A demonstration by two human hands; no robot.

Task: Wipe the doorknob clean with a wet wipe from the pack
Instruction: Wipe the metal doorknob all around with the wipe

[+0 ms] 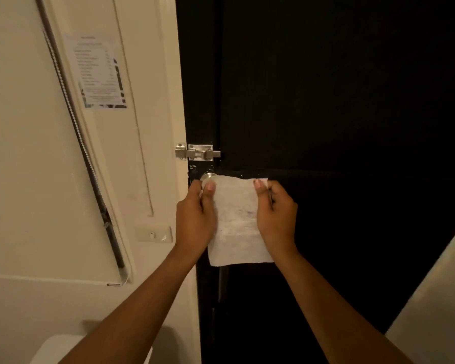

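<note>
A white wet wipe (237, 222) hangs spread out flat in front of the black door (326, 101). My left hand (196, 216) pinches its upper left corner and my right hand (276, 216) pinches its upper right corner. The silver doorknob (208, 176) shows just above my left thumb, partly hidden by the wipe's top edge. Faint grey marks show on the wipe's middle. The pack is not in view.
A metal slide bolt (199, 152) sits above the knob, bridging the door and the cream frame (168, 127). A printed notice (100, 72) and a light switch (154, 233) are on the left wall. A pale surface (431, 311) juts in at the lower right.
</note>
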